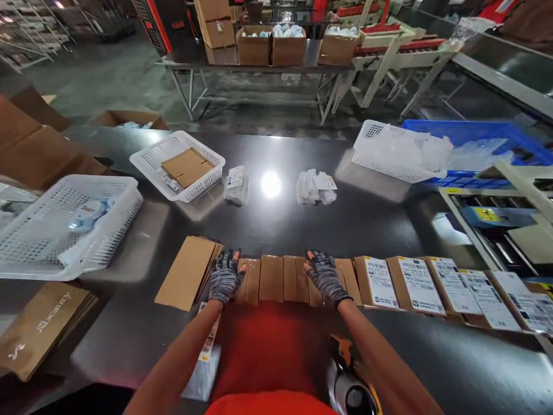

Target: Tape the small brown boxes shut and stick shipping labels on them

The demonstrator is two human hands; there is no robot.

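A row of small brown boxes (272, 279) lies along the near edge of the dark metal table (268, 225). My left hand (226, 278), in a grey fingerless glove, rests at the left end of the row, fingers apart. On the boxes farther right lies my right hand (326, 276), gloved the same way, its fingers spread. Neither hand holds anything. Flat cardboard pieces (185, 274) are stacked just left of my left hand. Boxes with white labels (381, 281) continue the row to the right. Two small clear packages (236, 185) (317, 187) sit beyond the hands.
White baskets (177, 164) (125, 199) stand at the left, a white basket (367, 151) and blue crate (466, 127) at the back right. Folded brown cartons (43, 323) lie front left. A tape dispenser (354, 392) is by my right forearm. Rollers (505, 253) are at the right.
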